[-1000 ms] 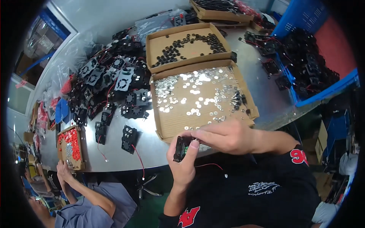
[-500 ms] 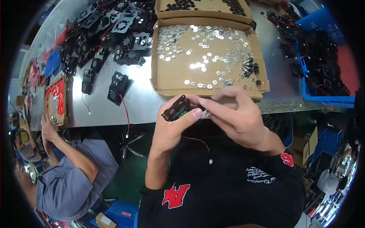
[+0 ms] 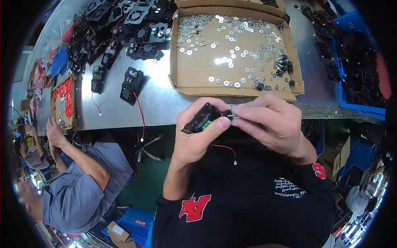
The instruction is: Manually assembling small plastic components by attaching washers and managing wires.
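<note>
My left hand (image 3: 192, 140) is closed around a black plastic fan assembly (image 3: 202, 120) with a green circuit board on it. A thin red-and-black lead (image 3: 226, 147) with a white plug hangs below it. At the assembly's right end, by my left thumb, a round black part with a metal shaft (image 3: 232, 116) sticks out toward my right hand (image 3: 275, 124). The right thumb and fingers pinch together at this shaft; whatever small piece they hold is hidden. Both hands are just over the table's near edge, in front of a cardboard tray (image 3: 235, 91).
Loose washers and nuts (image 3: 231, 62) and black shafted parts (image 3: 282, 65) lie in the tray. Black fan assemblies (image 3: 132, 84) are heaped at left; a blue crate (image 3: 359, 109) stands at right. A co-worker in grey (image 3: 82, 194) sits at left beside a box of red pieces (image 3: 64, 99).
The fan assembly has tilted in my left hand, and the black part with its metal shaft now shows between my hands. The whole view has shifted slightly.
</note>
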Demonstrator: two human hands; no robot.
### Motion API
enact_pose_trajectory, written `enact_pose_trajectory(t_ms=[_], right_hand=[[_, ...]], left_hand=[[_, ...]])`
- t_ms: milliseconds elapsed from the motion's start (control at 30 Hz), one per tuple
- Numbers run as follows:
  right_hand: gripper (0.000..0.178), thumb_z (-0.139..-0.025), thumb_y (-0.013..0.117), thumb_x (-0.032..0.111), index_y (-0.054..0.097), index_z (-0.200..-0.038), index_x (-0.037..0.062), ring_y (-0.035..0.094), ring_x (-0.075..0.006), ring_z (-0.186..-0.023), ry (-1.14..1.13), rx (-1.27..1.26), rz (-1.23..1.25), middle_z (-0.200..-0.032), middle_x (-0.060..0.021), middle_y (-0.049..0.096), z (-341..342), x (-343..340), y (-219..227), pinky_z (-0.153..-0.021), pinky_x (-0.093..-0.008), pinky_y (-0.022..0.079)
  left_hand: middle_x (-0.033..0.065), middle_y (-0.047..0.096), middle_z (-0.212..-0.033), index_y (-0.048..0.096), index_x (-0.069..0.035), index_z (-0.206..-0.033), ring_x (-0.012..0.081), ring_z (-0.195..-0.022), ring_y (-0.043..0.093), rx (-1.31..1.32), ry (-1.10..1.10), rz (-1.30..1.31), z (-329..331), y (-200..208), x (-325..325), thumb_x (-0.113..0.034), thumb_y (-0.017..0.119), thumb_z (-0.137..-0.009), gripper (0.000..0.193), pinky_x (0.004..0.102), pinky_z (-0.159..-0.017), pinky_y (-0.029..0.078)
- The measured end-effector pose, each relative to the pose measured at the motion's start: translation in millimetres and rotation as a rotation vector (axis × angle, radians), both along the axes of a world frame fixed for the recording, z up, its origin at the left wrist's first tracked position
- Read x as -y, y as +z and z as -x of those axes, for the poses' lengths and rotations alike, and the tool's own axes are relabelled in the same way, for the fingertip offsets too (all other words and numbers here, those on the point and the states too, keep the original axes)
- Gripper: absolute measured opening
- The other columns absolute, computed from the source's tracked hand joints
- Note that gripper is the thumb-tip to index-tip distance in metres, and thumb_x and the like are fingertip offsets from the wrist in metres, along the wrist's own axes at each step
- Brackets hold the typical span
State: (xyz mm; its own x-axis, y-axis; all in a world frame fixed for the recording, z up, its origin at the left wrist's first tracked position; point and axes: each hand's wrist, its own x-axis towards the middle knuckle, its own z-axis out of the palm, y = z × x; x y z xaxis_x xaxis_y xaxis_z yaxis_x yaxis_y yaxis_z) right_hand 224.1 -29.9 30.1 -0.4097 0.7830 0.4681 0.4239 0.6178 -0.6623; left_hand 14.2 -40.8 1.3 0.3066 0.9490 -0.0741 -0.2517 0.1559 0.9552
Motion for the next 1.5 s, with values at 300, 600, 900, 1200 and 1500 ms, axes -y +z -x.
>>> enact_pose_trajectory(t_ms=[300,600,900,1200,1500], right_hand=[[0.033,-0.077,0.083,0.005,0.073,-0.109,0.0013,0.071,-0.0181,-0.073,0.079,0.332,-0.256,-0.08,-0.007,0.064,-0.7,2.9,1.9,-0.06,-0.0269,0.057],[0.049,-0.074,0.081,0.003,0.07,-0.122,0.0035,0.068,-0.0217,-0.069,0.101,0.124,-0.023,-0.078,-0.0066,0.066,1.8,0.3,-0.1,-0.058,-0.0299,0.053],[0.038,-0.08,0.076,-0.002,0.072,-0.117,0.0012,0.07,-0.0233,-0.089,0.04,-0.188,0.119,-0.098,-0.0131,0.071,5.3,-0.1,-16.2,-0.076,-0.0306,0.055],[0.032,-0.077,0.074,0.0,0.073,-0.109,0.0015,0.069,-0.0218,-0.079,0.053,-0.056,0.202,-0.092,-0.012,0.069,18.1,-0.5,-4.4,-0.068,-0.032,0.055],[0.023,-0.077,0.076,-0.002,0.068,-0.099,0.0,0.072,-0.0176,-0.075,0.022,-0.076,0.326,-0.09,-0.0102,0.069,24.4,-5.8,-0.3,-0.066,-0.0287,0.059]], left_hand=[[0.0012,0.066,-0.088,0.066,0.001,-0.105,0.0064,-0.08,0.059,-0.123,-0.015,0.019,3.5,-8.5,-0.9,-0.008,0.078,-0.086,0.024,0.0223,-0.072,0.048],[0.0,0.066,-0.086,0.066,0.0,-0.102,0.0062,-0.078,0.058,0.02,-0.046,0.105,-1.1,-12.4,4.5,-0.011,0.079,-0.086,0.023,0.0222,-0.071,0.047],[0.0046,0.057,-0.086,0.058,0.003,-0.116,0.0146,-0.085,0.057,0.224,0.086,0.044,-17.4,-11.8,10.5,-0.072,0.022,-0.1,0.085,0.0278,-0.078,0.046],[0.0124,0.062,-0.109,0.054,0.006,-0.118,0.0218,-0.105,0.056,-0.202,0.276,-0.065,-35.2,-18.4,9.6,-0.081,-0.008,-0.089,0.111,0.0328,-0.1,0.038],[0.0076,0.056,-0.101,0.05,0.004,-0.118,0.0175,-0.098,0.051,-0.269,0.227,-0.039,-39.0,-18.8,11.0,-0.083,-0.009,-0.087,0.109,0.03,-0.096,0.036]])
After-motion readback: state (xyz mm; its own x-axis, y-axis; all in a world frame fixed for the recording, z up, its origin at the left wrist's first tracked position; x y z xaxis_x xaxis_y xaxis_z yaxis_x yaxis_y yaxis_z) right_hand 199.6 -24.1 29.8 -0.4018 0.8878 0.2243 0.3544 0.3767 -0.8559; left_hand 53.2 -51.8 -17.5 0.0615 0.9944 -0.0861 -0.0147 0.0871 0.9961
